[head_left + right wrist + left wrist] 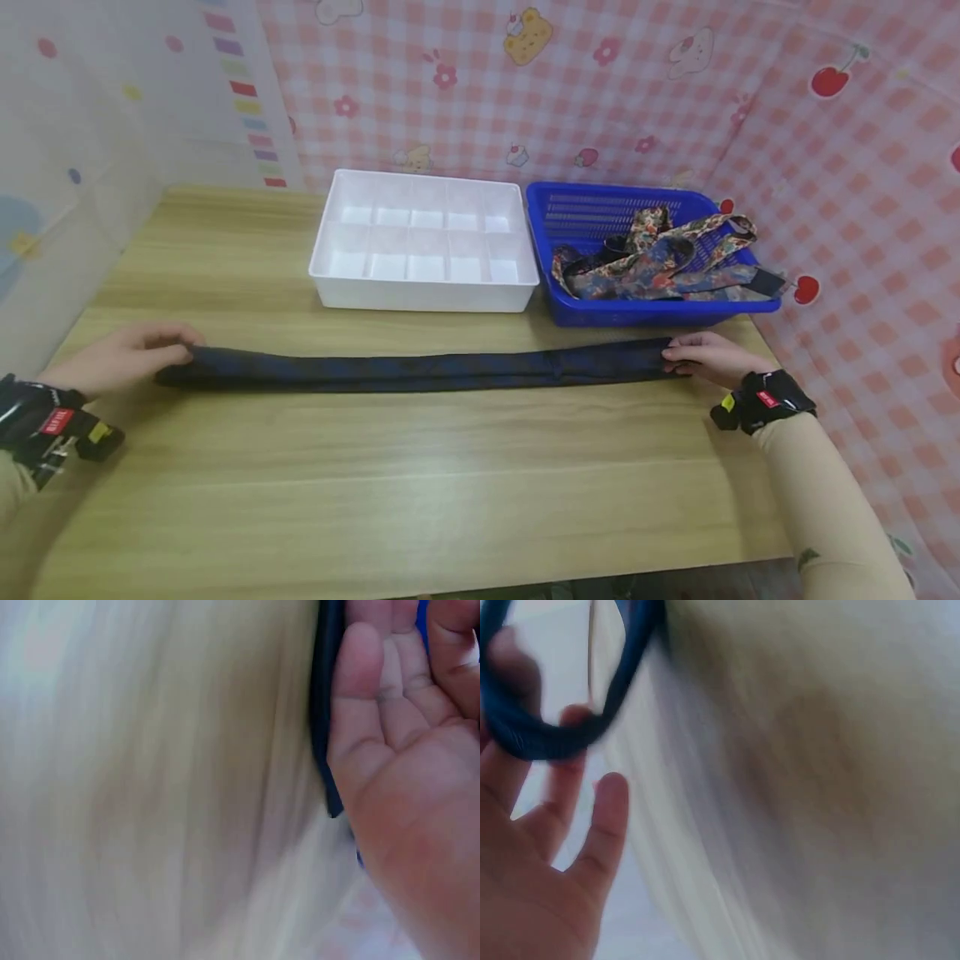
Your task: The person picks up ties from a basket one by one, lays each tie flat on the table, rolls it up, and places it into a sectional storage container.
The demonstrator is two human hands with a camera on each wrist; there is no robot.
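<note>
Head view: a dark blue necktie (420, 369) is lying stretched flat across the wooden table (420, 492), left hand (120, 357) and right hand (708, 356) pinching its 2 ends; folding is apparently still awaiting, with the white divided tray (424, 287) standing unfilled.

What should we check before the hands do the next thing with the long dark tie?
1. Tie lies straight across the table: ok.
2. Left hand holds one end: ok.
3. Right hand holds the other end: ok.
4. White divided box has free compartments: ok.
5. Flowery ties all inside the blue basket: not ok, they spill over the rim.
6. Tie free of twists: cannot tell.
</note>
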